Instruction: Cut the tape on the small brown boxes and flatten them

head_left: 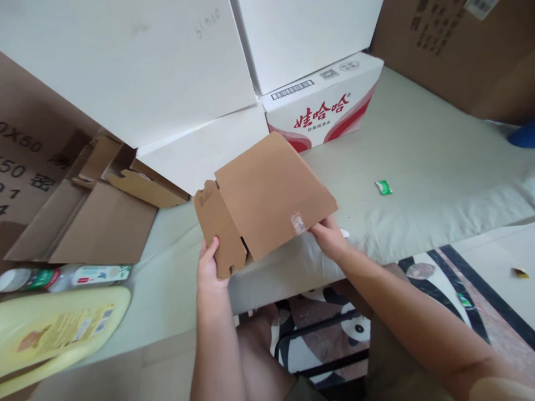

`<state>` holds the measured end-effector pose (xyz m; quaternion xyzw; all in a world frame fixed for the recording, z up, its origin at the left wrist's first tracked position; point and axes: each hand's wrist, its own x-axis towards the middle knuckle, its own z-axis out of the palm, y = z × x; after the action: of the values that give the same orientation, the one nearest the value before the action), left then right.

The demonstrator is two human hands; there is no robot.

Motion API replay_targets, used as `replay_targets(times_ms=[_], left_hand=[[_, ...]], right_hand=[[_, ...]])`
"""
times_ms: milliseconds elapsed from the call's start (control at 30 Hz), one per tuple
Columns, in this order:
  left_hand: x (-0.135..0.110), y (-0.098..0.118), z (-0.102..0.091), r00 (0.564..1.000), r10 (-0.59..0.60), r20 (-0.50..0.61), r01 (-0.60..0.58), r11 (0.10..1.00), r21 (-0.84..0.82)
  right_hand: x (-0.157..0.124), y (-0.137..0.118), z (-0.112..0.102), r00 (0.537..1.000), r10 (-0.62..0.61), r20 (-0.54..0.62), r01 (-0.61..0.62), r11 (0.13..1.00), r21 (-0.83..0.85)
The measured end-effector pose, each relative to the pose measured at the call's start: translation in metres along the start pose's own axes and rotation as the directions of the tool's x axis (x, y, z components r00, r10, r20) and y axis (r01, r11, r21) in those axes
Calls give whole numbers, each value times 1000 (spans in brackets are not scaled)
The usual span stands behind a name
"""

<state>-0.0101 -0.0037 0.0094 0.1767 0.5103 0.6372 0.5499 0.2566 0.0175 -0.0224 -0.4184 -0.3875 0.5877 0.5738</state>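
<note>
A brown cardboard box (271,189) is held up between my two hands above the cloth-covered surface. It looks flattened or partly folded, with a notched side flap (219,228) standing out on the left and a piece of clear tape near its lower right edge. My left hand (212,262) grips that flap, thumb on top and fingers hidden underneath. At the lower right corner, my right hand (328,236) pinches the box edge, its fingers partly beneath the cardboard.
White cartons (188,72) stand at the back beside a red-and-white water carton (326,111). Opened brown boxes (108,223), a plastic bottle (62,277) and a yellow jug (62,328) lie left. A green wrapper (383,187) rests on the pale cloth (438,184).
</note>
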Motion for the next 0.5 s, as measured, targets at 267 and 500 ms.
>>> replay_targets(times_ms=[267,500], left_hand=[[-2,10,-9,989,133,-59,-132,991,29],[1,-6,2,988,30,-154,-12,993,115]], right_hand=[[0,-7,1,998,41,54,-53,969,242],[8,-1,3,974,141,-176,-111,979,170]])
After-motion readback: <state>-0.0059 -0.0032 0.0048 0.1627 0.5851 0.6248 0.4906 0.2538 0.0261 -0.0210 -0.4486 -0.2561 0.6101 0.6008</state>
